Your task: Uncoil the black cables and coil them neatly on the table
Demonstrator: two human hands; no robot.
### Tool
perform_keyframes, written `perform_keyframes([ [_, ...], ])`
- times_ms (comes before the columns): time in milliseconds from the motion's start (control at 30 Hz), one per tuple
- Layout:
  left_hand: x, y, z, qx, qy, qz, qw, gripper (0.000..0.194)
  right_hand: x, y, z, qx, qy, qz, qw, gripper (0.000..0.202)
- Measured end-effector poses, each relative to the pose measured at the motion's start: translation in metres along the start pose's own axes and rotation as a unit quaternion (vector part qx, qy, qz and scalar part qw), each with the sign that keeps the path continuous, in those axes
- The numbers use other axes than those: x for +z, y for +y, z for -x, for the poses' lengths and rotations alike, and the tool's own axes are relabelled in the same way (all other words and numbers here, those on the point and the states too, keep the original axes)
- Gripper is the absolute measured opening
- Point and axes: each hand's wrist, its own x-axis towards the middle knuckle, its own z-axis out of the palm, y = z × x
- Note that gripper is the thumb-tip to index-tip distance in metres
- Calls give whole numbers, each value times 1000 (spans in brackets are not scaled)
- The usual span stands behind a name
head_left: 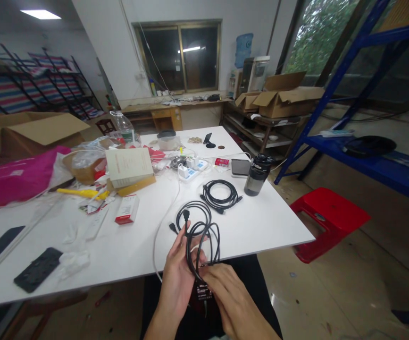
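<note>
Near the table's front edge I hold a loosely coiled black cable (219, 238). My left hand (178, 264) is closed around one side of the loops, and a black connector stands up by its fingertips. My right hand (227, 288) is at the lower end of the loops, its fingers bent together on the cable. Below the hands is a dark item with white print (203, 292); how it is held is partly hidden. On the table just beyond lie another coiled black cable (195, 203) and a third coil (221, 194).
Beyond the coils are a dark bottle (257, 177), a power strip (192, 171) and a small red box (221, 162). To the left lie a phone (37, 269), a red-white box (127, 209) and a cream box (129, 166). A red stool (331, 212) stands right of the table.
</note>
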Motion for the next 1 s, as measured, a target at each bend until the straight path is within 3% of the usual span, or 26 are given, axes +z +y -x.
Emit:
perform_keyframes([
  [167,6,17,8,22,-70,106,992,3,-15,0,-17,-102,6,157,982,60],
  [367,0,15,-20,29,-29,139,989,38,5,25,-29,-96,19,207,973,35],
  [433,-9,8,-37,42,-15,70,997,51,18,42,-34,-101,1,232,967,35],
  [500,-24,2,-54,92,5,-78,993,51,29,62,-39,-113,-17,251,961,36],
  [533,-34,-1,-62,136,22,-172,975,47,33,71,-43,-115,-25,254,960,37],
  [600,-57,-3,-77,227,44,-397,888,47,40,90,-49,-109,-37,247,962,34],
  [633,-68,-3,-84,248,55,-441,861,48,43,97,-53,-102,-45,239,965,32],
  [700,-89,0,-95,280,79,-495,819,50,46,109,-58,-79,-70,221,970,32],
  [767,-105,3,-104,299,98,-518,795,55,47,115,-64,-54,-95,204,973,37],
  [867,-118,3,-111,332,111,-556,754,61,47,118,-70,-32,-115,180,976,50],
  [1000,-121,1,-108,415,75,-650,632,54,47,120,-74,-19,-81,155,984,48],
])
